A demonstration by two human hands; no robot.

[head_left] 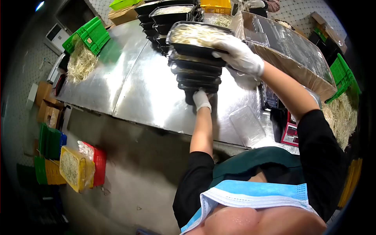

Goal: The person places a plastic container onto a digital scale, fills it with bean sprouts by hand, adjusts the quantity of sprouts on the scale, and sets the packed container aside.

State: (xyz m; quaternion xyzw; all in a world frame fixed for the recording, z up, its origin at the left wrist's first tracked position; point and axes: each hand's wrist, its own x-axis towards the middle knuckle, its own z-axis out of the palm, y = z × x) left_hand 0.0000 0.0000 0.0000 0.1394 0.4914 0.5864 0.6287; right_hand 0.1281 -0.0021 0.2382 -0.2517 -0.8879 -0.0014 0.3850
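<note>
A stack of black trays (pixel 196 70) with clear lids stands on the steel table, its top tray filled with pale sprouts (pixel 192 34). My right hand (pixel 241 56), in a white glove, grips the right side of the top tray. Low at the near side of the stack is my gloved left hand (pixel 201 100), its fingers partly hidden against the bottom tray. Further back, more stacked black trays (pixel 172 17) hold sprouts too. A loose clear lid (pixel 247 125) lies on the table to the right of my left hand.
A large carton (pixel 293 47) of black trays stands at the right, near a red scale (pixel 290 134). Green crates (pixel 92 35) with spilling sprouts are at both sides. On the floor are yellow (pixel 72 168) and red (pixel 100 166) baskets. A co-worker's gloved hand (pixel 256 4) shows at the top.
</note>
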